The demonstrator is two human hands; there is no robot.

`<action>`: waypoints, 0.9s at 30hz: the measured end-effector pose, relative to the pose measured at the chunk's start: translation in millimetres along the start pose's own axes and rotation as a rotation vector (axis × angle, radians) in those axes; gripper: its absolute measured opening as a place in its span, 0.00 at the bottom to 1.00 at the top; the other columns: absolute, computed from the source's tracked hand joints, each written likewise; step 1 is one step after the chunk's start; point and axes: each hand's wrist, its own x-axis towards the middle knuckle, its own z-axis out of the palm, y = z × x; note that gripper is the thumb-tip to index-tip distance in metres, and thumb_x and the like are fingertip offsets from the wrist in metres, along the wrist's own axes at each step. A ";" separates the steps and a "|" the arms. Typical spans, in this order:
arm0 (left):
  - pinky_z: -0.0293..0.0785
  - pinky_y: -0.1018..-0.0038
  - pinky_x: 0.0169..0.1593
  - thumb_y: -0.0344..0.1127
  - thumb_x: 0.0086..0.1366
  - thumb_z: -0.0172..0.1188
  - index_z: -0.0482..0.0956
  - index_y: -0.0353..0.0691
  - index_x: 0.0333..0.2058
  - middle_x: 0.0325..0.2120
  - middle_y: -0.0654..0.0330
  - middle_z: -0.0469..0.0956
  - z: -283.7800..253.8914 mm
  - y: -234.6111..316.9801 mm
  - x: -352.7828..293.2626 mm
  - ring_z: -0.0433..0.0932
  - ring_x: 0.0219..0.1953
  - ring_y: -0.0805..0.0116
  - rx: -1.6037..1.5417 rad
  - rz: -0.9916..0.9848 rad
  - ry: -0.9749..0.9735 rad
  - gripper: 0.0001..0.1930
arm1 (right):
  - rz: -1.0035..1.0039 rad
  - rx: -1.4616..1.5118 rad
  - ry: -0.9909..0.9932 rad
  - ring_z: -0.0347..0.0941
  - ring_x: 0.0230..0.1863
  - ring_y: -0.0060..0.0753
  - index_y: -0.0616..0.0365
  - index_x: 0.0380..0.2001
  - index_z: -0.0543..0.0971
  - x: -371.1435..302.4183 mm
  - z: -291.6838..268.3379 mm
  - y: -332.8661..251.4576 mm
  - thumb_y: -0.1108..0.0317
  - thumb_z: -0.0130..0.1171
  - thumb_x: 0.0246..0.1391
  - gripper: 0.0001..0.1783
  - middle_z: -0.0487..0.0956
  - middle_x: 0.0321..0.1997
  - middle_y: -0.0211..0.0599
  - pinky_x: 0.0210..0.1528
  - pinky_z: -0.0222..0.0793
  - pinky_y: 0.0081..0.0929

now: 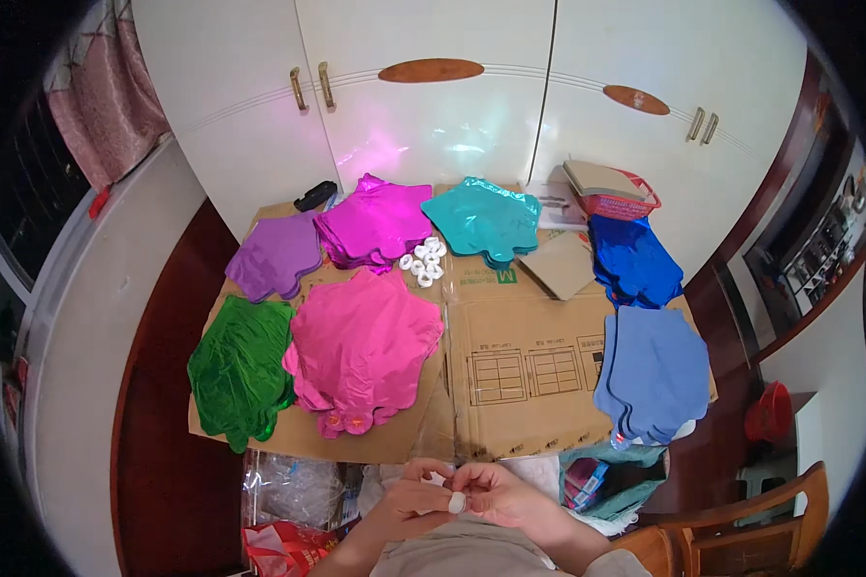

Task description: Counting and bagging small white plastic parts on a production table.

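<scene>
Just in front of the cardboard's near edge, my left hand [416,502] and my right hand [506,496] meet with fingers bent together. A small white roll [457,503] is pinched between them, its flat round face showing. What the fingertips behind it hold is too small to make out. Similar small white rolls [425,261] lie in a loose pile farther back on the cardboard. Nearest my hands on the left is a stack of pink foil sheets [368,346], shaped like flat uninflated balloons, with a green foil stack [242,365] beside it.
Around the cardboard sheet [510,423] lie purple [274,255], magenta [375,219], teal [486,219], dark blue [635,260] and grey-blue [656,370] foil stacks. A red basket [625,205] stands back right. Bags [293,490] sit below the near edge; a wooden chair [751,529] is lower right.
</scene>
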 end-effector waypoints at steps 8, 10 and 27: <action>0.61 0.73 0.34 0.26 0.41 0.66 0.79 0.43 0.30 0.25 0.68 0.77 5.8 8.8 -4.1 0.69 0.35 0.66 0.018 -0.062 0.169 0.13 | -0.109 -0.271 0.163 0.69 0.37 0.24 0.61 0.27 0.72 0.3 2.3 6.3 0.76 0.63 0.39 0.10 0.72 0.35 0.34 0.37 0.65 0.18; 0.63 0.74 0.34 0.26 0.42 0.66 0.79 0.42 0.31 0.25 0.67 0.77 5.8 6.9 -5.2 0.69 0.34 0.67 -0.012 -0.057 0.186 0.13 | -0.119 -0.368 0.205 0.69 0.35 0.22 0.61 0.26 0.73 1.3 6.6 2.9 0.77 0.62 0.39 0.09 0.72 0.34 0.33 0.36 0.65 0.17; 0.63 0.78 0.42 0.25 0.52 0.56 0.72 0.36 0.39 0.33 0.61 0.74 -17.3 -7.8 -23.0 0.70 0.36 0.74 -0.066 -0.458 0.349 0.14 | -0.411 -1.267 0.666 0.69 0.20 0.19 0.61 0.20 0.76 194.3 -92.0 -207.9 0.74 0.58 0.40 0.02 0.74 0.18 0.29 0.22 0.64 0.18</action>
